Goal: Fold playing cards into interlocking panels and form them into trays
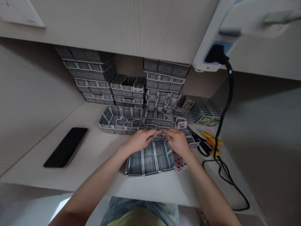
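My left hand [140, 139] and my right hand [176, 139] meet over the far side of an open box built from folded playing cards [150, 160]. Both sets of fingers are closed in a pinch on a small grey-backed playing card [161, 133] between the fingertips; the fingers cover most of it. The box stands close to the desk's front edge, its grey patterned card backs showing inside. Beneath my right wrist a ten of diamonds [180, 163] lies face up, partly covered. Just beyond my left hand is another open card box [119, 130] with loose cards inside.
Stacked card boxes [94, 75] line the back, with another stack [164, 81] beside them. A black phone [66, 147] lies left. To the right are wrapped card packs [203, 108], scissors [202, 147], a yellow glue gun [211, 138] and a black cable [227, 108] hanging from a power strip [209, 53].
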`<state>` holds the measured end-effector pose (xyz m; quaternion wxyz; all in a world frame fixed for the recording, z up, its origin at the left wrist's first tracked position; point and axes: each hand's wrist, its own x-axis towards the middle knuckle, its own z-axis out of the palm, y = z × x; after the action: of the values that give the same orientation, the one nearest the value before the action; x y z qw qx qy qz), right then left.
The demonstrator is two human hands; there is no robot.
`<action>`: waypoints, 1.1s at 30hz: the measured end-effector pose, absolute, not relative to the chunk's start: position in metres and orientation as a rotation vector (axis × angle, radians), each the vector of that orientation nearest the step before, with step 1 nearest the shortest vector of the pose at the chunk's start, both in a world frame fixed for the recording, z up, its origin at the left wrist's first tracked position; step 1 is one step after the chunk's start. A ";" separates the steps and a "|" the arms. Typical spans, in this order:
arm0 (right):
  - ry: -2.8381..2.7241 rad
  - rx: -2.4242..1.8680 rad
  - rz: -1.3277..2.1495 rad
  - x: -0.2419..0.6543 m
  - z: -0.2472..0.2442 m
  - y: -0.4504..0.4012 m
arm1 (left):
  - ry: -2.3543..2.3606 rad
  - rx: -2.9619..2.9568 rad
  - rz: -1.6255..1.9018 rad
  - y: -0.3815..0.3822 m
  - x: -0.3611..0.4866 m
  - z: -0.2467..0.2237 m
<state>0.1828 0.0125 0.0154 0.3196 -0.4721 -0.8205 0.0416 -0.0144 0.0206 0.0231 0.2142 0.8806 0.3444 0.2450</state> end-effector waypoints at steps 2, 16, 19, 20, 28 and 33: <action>-2.161 -1.255 0.091 0.182 0.016 0.012 | 0.943 2.435 0.684 0.021 -0.014 0.023; -2.179 -1.232 0.265 0.188 0.016 0.009 | 0.864 2.404 0.732 0.023 -0.014 0.021; -2.123 -1.209 0.343 0.188 0.014 0.008 | 0.872 2.407 0.723 0.023 -0.013 0.021; -2.107 -1.201 0.359 0.188 0.014 0.008 | 0.880 2.410 0.718 0.023 -0.013 0.021; -2.099 -1.245 0.367 0.190 0.006 0.008 | 0.902 2.425 0.675 0.022 -0.013 0.023; -2.097 -1.232 0.377 0.189 0.006 0.009 | 0.925 2.390 0.690 0.023 -0.012 0.023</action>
<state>0.1893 0.0088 0.0056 0.3339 -0.4718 -0.8032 0.1443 -0.0123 0.0226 0.0228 0.2412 0.8740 0.3382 0.2523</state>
